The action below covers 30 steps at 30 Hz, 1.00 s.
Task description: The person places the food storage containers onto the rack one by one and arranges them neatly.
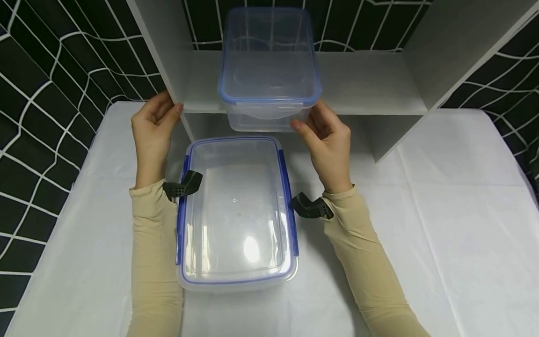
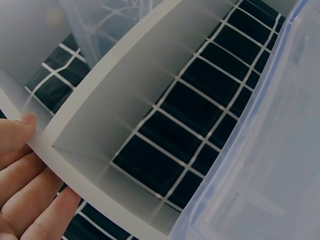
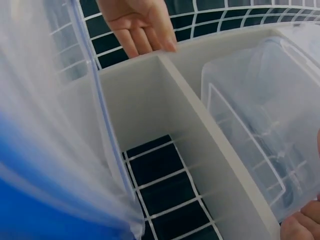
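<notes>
A clear plastic food container (image 1: 269, 75) with a light blue lid rim sits on the middle board of a white shelf unit (image 1: 370, 86), its front end jutting past the board's edge. My right hand (image 1: 330, 145) holds its front right corner, thumb at the front and fingers at the side. With my left hand (image 1: 153, 128) I grip the front edge of the left side panel (image 2: 75, 185), thumb on one face and fingers on the other. A larger lidded container (image 1: 240, 210) with dark blue clips lies on the table between my forearms.
Below the board is a lower compartment (image 2: 117, 185), with the large container close in front of it. A white cloth covers the table (image 1: 455, 224). Dark netting with a white grid (image 1: 42, 140) stands around the sides and back.
</notes>
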Each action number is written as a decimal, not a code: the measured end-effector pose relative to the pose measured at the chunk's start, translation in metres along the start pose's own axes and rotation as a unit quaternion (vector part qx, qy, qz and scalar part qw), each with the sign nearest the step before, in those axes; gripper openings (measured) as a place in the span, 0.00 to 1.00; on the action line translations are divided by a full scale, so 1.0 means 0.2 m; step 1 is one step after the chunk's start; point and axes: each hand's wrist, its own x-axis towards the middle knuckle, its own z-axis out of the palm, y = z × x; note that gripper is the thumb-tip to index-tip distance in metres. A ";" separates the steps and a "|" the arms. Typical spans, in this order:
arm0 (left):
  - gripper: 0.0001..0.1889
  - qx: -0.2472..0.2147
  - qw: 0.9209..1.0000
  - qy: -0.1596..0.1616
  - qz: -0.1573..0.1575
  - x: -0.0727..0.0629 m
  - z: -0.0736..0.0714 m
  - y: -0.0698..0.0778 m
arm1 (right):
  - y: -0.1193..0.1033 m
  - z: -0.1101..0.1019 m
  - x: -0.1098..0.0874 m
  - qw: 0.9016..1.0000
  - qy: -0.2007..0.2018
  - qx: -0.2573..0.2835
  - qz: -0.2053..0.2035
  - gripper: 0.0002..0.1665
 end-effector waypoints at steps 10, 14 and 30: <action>0.17 0.002 1.000 -0.003 0.000 0.00 0.00 0.00 | 0.02 0.06 0.03 0.998 -0.021 -0.046 -0.025 0.29; 0.17 -0.005 1.000 -0.003 0.004 0.00 -0.01 -0.01 | 0.02 0.08 0.04 0.997 -0.049 -0.052 -0.028 0.30; 0.18 -0.007 1.000 -0.003 0.030 0.02 -0.01 -0.03 | -0.03 0.19 0.01 0.983 -0.070 -0.156 -0.071 0.33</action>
